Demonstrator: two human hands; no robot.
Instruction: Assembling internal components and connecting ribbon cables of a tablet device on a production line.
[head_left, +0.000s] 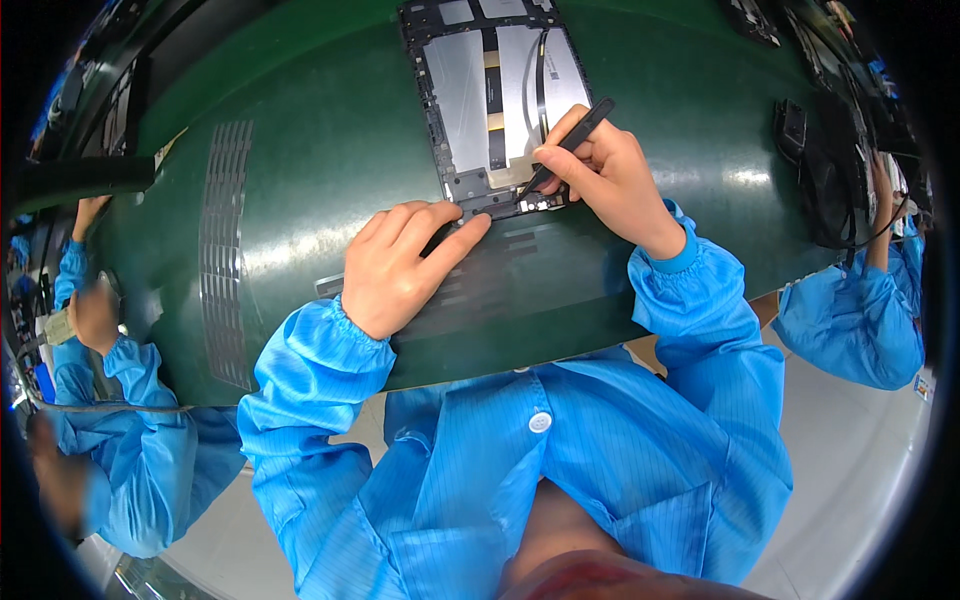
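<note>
Head view: my right hand [610,175] pinches black tweezers [570,145], fingers clamped, probing the opened tablet [470,100]; my left hand [400,265], fingers loosely together, steadies its edge. Next probably needs precise tip placement.

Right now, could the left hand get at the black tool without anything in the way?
Probably yes. The left hand rests on the near edge of the opened tablet, beside the right hand that holds the black tool. Only bare tablet lies between them.
</note>
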